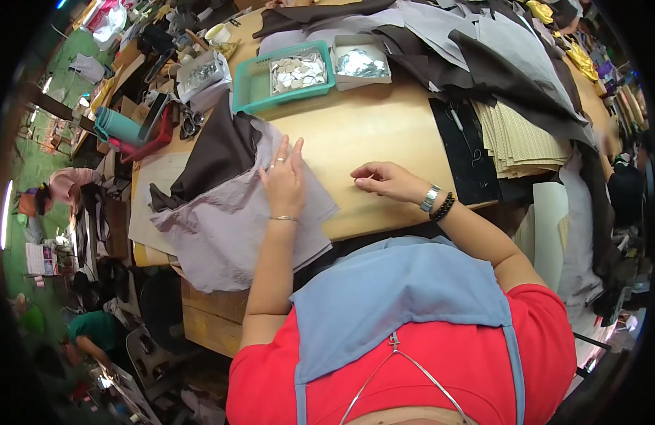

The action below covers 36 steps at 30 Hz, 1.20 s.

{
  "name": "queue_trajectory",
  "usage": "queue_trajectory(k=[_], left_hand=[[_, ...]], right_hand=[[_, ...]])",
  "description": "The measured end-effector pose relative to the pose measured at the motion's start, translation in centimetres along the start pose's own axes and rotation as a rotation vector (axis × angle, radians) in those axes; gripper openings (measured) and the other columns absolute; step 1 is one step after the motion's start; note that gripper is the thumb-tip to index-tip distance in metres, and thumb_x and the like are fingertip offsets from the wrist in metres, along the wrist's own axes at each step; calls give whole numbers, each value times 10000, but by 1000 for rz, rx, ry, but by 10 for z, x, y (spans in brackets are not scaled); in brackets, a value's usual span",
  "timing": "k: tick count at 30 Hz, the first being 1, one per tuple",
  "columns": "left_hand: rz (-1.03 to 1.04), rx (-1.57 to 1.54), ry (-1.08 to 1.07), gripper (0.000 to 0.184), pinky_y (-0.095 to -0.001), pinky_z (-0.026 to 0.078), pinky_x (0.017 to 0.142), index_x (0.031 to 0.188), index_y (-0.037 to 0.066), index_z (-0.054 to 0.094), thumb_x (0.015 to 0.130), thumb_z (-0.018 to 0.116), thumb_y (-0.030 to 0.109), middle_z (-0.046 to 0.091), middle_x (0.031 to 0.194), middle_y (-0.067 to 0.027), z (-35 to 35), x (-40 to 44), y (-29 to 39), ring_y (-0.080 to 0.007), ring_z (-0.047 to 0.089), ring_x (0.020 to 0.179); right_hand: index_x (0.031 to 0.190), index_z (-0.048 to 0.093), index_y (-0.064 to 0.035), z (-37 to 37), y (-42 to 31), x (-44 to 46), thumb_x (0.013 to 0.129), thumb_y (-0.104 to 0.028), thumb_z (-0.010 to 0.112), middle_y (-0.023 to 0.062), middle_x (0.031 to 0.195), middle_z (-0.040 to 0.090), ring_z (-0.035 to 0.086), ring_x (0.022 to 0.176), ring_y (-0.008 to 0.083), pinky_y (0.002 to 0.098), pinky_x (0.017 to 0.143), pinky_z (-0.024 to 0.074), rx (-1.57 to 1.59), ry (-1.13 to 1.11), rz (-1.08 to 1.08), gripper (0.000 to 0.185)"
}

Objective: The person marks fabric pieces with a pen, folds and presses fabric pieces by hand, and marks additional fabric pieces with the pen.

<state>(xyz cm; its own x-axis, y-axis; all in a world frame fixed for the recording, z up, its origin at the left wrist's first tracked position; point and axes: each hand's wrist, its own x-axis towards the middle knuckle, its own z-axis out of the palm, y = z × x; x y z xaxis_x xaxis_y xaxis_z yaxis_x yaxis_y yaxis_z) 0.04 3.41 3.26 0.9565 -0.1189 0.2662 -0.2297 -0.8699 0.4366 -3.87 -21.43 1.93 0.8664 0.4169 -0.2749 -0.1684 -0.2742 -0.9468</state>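
Observation:
My left hand [283, 185], with a ring and a thin bracelet, lies on a greyish-lilac sheet of material [217, 237]. Its fingers are stretched out over the sheet's right part. The sheet hangs over the table's front edge, its dark brown side [217, 152] showing at the upper left; whether this is leather or cloth I cannot tell. My right hand [390, 180], wearing a watch and a dark beaded bracelet, is over the wooden table [384, 127], apart from the sheet. Its fingers are loosely bent, with a gap between thumb and forefinger and nothing visible in them.
At the back stand a green basket [246, 99] of small pale pieces and a white box [363, 80] of shiny pieces. Dark sheets [511, 67] cover the back right, near patterned cream sheets [518, 142]. A teal bottle [118, 126] stands left. A person [97, 336] is at lower left.

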Motion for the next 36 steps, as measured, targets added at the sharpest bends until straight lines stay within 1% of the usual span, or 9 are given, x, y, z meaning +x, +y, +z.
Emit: queue_trajectory(k=[7,9,15,18,24,28,31,33,36], left_hand=[[-91,-57,113,305,-430,485,853,1077,18,633,841,726,188,665,1035,-178,30,-4,-67,-349,625,945],[-98,-148,181,214,-349,509,778,1043,-3,635,872,705,108,666,864,-88,30,-6,-67,-260,640,807],[-276,-1268,123,203,-171,455,732,1186,23,584,985,570,44,610,968,36,34,-15,-6,-33,561,822],[-376,-1630,-72,280,-215,468,894,1276,5,526,1002,542,62,616,1113,-20,26,-20,16,-85,579,1001],[-449,-1846,257,284,-370,444,1046,1304,32,504,1029,493,105,582,1286,-110,-13,1,-22,-210,574,1169],[-57,-2506,48,260,-308,541,863,1281,106,523,1024,524,146,570,1064,-50,-12,-3,-96,-123,574,840],[-291,-1971,265,201,-268,516,767,1206,110,559,1015,555,172,519,951,-25,-51,-4,-48,-97,507,756],[-372,-1456,200,257,-271,490,803,1246,100,541,1015,563,210,535,1019,-29,-50,-5,-27,-111,536,851],[-100,-730,-18,558,-415,461,978,1355,91,487,918,681,379,586,1183,-85,-12,-13,-15,-230,572,1088]], right_hand=[[1216,631,-11,4,12,10,956,-290,644,113,1127,704,660,1020,177,321,927,504,-107,-15,-80,381],[1206,637,-12,2,4,9,956,-281,642,103,1117,705,659,991,174,316,913,505,-93,-28,-42,367],[1292,560,11,23,10,17,938,-240,675,108,1100,697,644,965,151,294,871,514,151,214,-178,449],[1251,592,18,23,14,29,925,-198,687,58,1048,694,615,898,107,273,826,503,375,22,-250,402],[1027,717,-19,-12,-10,9,912,-206,687,3,813,684,578,695,80,282,652,498,-2,219,-23,221],[1012,714,-7,-50,2,5,872,-184,708,98,780,714,635,683,154,312,676,510,-383,345,-67,225],[1070,676,3,-70,16,3,817,-192,750,142,828,695,667,769,267,343,767,517,-463,288,86,328],[1146,641,-6,-63,17,1,830,-200,740,153,948,682,654,882,267,347,834,504,-560,532,-235,384],[1282,561,-25,-65,8,6,890,-243,708,160,1168,632,603,1080,232,340,949,462,-521,642,-370,471]])
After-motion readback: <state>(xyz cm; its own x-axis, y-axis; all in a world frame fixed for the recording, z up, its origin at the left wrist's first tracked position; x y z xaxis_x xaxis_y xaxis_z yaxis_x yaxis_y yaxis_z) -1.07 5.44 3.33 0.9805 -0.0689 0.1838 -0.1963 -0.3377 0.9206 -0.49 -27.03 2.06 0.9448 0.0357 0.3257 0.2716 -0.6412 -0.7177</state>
